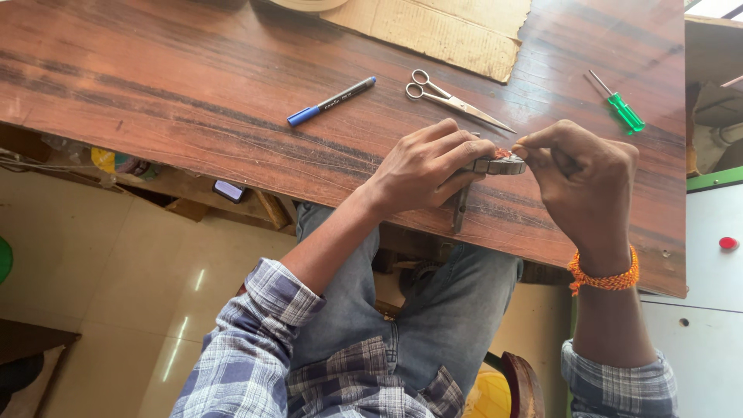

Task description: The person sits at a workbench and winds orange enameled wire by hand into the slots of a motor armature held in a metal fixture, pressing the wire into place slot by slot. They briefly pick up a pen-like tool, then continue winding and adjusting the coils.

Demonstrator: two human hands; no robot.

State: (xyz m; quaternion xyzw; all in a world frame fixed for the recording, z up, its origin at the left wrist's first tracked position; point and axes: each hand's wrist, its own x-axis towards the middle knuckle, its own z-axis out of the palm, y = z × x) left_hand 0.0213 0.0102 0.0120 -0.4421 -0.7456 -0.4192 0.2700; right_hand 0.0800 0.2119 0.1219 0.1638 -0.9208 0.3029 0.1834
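**Small metal part pinched between both hands**

My left hand is closed on the small metal part, its long axis running 9 to 3 o'clock. My right hand pinches its 3 o'clock end. Scissors lie beyond at 12 on the wooden table.

Dark reddish-brown streaked wooden table, blue-capped black marker pen, translucent green-handled screwdriver, silvery metal scissors. Blue-grey-white plaid shirt sleeve, orange braided thread wristband, and I think a reddish bit on the small grey metal part.
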